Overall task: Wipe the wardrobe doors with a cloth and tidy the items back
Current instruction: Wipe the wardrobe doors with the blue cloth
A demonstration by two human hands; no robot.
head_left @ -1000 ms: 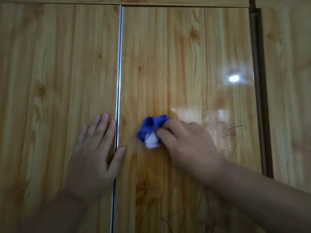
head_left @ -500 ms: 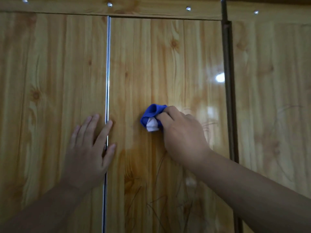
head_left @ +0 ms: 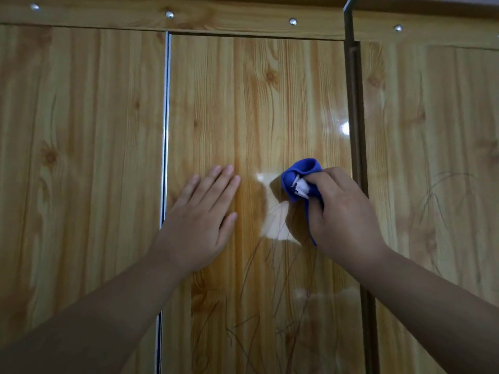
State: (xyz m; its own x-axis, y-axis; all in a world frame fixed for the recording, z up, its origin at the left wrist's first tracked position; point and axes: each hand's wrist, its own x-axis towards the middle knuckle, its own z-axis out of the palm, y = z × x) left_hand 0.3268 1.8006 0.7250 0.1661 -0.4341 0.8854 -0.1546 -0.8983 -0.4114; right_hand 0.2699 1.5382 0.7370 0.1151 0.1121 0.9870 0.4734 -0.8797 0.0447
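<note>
Glossy wood-grain wardrobe doors fill the view. My right hand (head_left: 343,211) grips a bunched blue cloth (head_left: 299,176) with a white patch and presses it against the middle door (head_left: 256,103), near that door's right edge. My left hand (head_left: 201,220) lies flat on the same door, fingers spread a little, just right of the silver strip (head_left: 165,130) that divides it from the left door (head_left: 81,157). Thin dark scribble marks run down the middle door below my hands.
A dark vertical post (head_left: 355,130) separates the middle door from the right door (head_left: 432,157), which also bears faint scribbles. A top rail (head_left: 229,21) with shiny round studs runs above the doors. Light glare sits on the glossy surface.
My right hand has slid the cloth rightwards across the middle door. My left hand has shifted from over the silver strip onto the middle door. The view has tilted up, showing the top rail.
</note>
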